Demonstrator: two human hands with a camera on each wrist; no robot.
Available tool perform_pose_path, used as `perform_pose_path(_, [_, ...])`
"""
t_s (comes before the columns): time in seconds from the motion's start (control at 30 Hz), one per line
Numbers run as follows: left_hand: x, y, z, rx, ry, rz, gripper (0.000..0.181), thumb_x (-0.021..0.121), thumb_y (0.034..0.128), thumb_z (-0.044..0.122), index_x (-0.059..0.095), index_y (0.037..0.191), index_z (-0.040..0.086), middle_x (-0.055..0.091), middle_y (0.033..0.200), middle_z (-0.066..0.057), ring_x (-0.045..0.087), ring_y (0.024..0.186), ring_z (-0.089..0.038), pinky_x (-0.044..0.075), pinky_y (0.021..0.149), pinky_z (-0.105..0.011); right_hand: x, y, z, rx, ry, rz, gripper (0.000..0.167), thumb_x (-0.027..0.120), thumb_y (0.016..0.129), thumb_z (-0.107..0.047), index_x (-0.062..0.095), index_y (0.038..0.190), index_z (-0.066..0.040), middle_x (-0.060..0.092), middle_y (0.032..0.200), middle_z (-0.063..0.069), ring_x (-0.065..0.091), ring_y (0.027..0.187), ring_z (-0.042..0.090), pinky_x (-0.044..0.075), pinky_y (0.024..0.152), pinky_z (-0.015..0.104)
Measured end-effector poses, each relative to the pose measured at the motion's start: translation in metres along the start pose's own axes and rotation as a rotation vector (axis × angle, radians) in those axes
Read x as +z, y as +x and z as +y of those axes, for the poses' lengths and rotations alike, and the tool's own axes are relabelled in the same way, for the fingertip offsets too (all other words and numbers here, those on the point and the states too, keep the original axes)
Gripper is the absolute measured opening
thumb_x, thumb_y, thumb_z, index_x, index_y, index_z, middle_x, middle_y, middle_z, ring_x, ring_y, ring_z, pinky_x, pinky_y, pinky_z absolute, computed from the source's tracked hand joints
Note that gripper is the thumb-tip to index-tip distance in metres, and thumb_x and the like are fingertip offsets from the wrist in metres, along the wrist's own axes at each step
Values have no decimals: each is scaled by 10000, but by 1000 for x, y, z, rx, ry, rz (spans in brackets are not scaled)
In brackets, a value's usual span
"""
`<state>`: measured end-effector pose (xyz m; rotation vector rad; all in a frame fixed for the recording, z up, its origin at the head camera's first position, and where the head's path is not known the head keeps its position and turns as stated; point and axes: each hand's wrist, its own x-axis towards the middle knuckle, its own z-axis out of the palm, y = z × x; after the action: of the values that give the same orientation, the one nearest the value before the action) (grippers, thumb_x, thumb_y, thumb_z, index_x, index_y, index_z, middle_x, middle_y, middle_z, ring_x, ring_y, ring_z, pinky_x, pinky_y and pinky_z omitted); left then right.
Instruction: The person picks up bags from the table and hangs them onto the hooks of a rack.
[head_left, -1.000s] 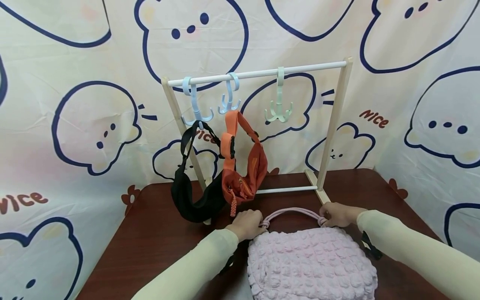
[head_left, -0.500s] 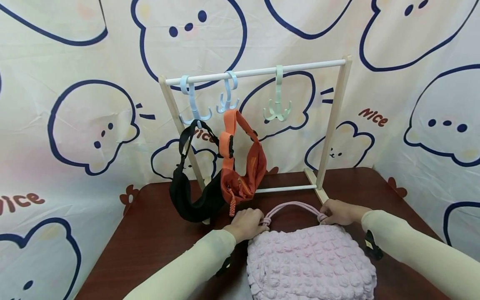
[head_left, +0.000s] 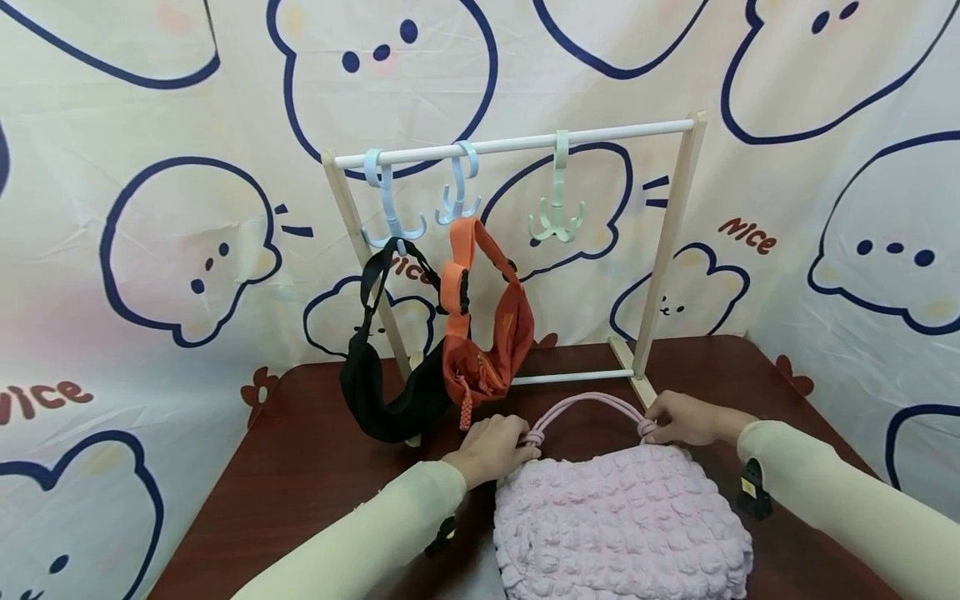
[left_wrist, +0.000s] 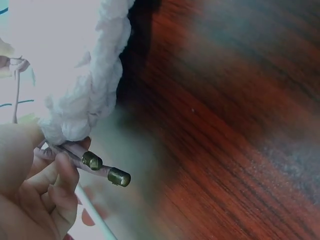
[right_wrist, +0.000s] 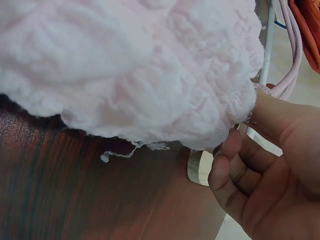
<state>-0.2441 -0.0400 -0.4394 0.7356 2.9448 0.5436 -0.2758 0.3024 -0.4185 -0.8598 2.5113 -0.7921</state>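
Note:
A pale pink, puffy-textured handbag [head_left: 622, 525] lies at the front of the table, its knotted cord handle [head_left: 592, 398] arched above it. My left hand [head_left: 491, 450] pinches the cord at the left knot. In the left wrist view the fingers [left_wrist: 62, 185] curl round the cord, whose two metal-capped ends [left_wrist: 119, 177] stick out. At the right knot my right hand [head_left: 686, 419] grips the other end of the handle. In the right wrist view, thumb and fingers [right_wrist: 232, 172] close at the bag's upper corner; the bag hides part of that hold.
Behind the bag stands a rack with a white bar [head_left: 517, 147]. Two blue hooks [head_left: 390, 208] and a green hook [head_left: 557, 200] hang from it. A black waist bag [head_left: 390, 408] and an orange waist bag [head_left: 487, 358] hang at the left, close to my left hand.
The handle arch has risen slightly, and the bag's top edge with it. My right hand has shifted a little up and to the right; my left hand has barely moved.

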Motion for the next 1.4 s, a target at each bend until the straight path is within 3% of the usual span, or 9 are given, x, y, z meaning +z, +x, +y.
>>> perform_pose_path(0.27, [-4, -5, 5, -28, -9, 41, 269, 742, 920, 368, 740, 1047, 131, 603, 737, 76, 474, 605, -66, 370, 536, -231, -3, -4, -2, -26, 36, 17, 98, 709, 928, -121, 762, 954, -43, 632, 799, -62, 535, 699, 14, 463, 637, 204])
perform_pose_path(0.7, [-9, -11, 6, -54, -122, 62, 242, 752, 915, 347, 736, 1030, 134, 485, 649, 91, 423, 539, -58, 318, 475, -235, -7, -12, -10, -11, 60, 63, 191, 709, 938, -145, 759, 1046, 3, 688, 867, -6, 568, 746, 60, 484, 654, 211])
perform_pose_path(0.93, [-14, -14, 7, -63, -154, 79, 209, 749, 917, 350, 718, 949, 146, 419, 602, 91, 396, 495, -61, 281, 466, -246, -10, -17, -14, -54, 54, 85, 184, 709, 938, -157, 757, 1029, -5, 654, 848, -25, 545, 734, 24, 474, 638, 211])
perform_pose_path(1.4, [-16, -16, 9, -67, -175, 100, 217, 752, 910, 377, 705, 972, 174, 543, 683, 85, 463, 560, -59, 334, 498, -241, -11, -23, -20, -30, 56, 115, 185, 700, 950, -161, 756, 1073, -35, 668, 888, -11, 563, 764, 73, 485, 630, 216])
